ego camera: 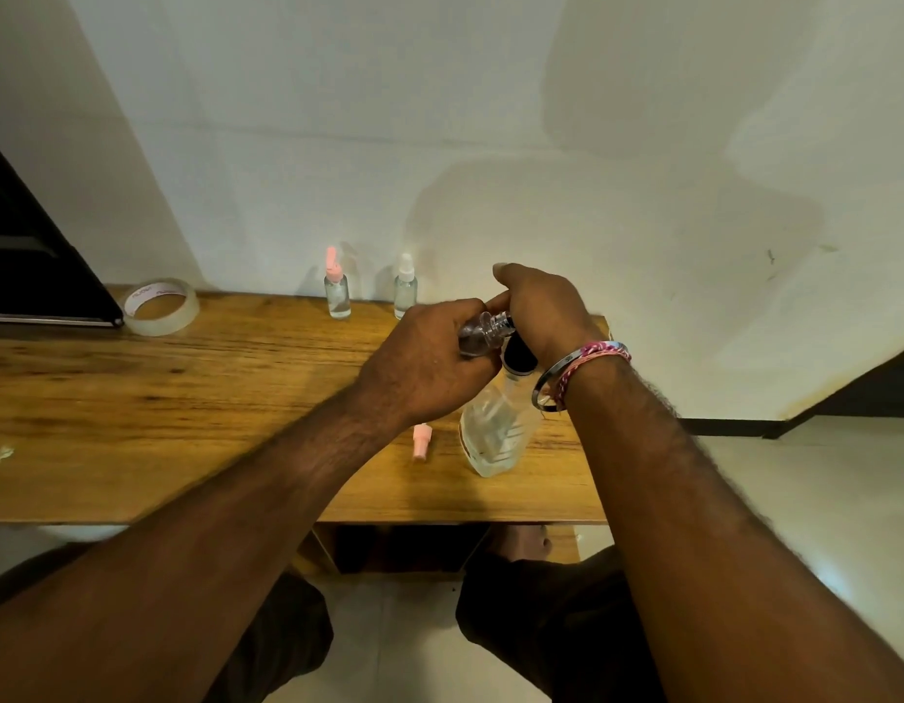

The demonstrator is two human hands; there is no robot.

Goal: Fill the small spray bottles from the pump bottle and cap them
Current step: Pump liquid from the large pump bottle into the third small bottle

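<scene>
Two capped spray bottles stood side by side at the tabletop's rear edge. A tape roll lay near the rear left. The pump bottle stood near the right edge, a loose cap just left of it.

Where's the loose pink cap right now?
In the head view the pink cap lies on the wooden table, just left of the pump bottle and below the left hand.
</scene>
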